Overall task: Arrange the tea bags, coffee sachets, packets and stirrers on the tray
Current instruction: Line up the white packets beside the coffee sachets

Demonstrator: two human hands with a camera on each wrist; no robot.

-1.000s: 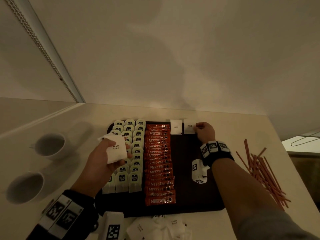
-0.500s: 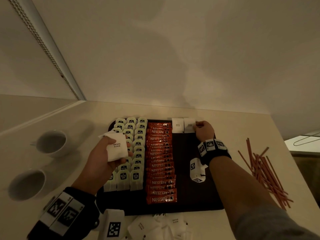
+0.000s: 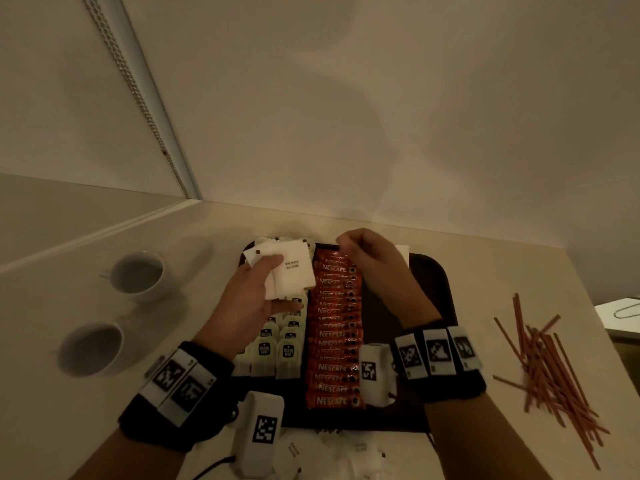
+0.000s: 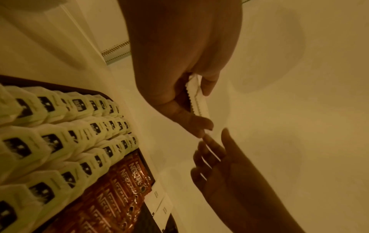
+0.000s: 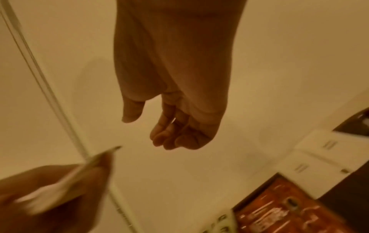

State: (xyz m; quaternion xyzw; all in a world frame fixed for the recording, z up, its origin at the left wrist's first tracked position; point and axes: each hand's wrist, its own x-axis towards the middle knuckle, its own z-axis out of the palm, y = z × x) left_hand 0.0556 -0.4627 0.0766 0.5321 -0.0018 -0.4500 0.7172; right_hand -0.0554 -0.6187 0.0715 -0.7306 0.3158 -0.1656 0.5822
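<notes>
My left hand [image 3: 273,282] grips a small stack of white sugar packets [image 3: 294,268] above the far left of the dark tray [image 3: 440,271]; the stack's serrated edge [image 4: 199,100] shows between thumb and fingers. My right hand [image 3: 360,258] hovers just right of the stack, fingers relaxed and empty [image 5: 159,126], tips close to the left fingers [image 4: 211,151]. On the tray lie rows of pale tea bags [image 3: 277,348], a column of orange Nescafé sachets [image 3: 334,341] and two sugar packets [image 5: 319,151] at the far edge. Red stirrers [image 3: 550,368] lie loose on the counter at the right.
Two white cups [image 3: 138,275] [image 3: 91,348] stand on the counter left of the tray. More loose sugar packets [image 3: 346,452] lie at the tray's near edge. A wall rises just behind the tray. The counter ends at the right past the stirrers.
My right hand left the sugar packets at the tray's far edge and came left to the stack. My left hand carried the stack forward toward the tray's far left.
</notes>
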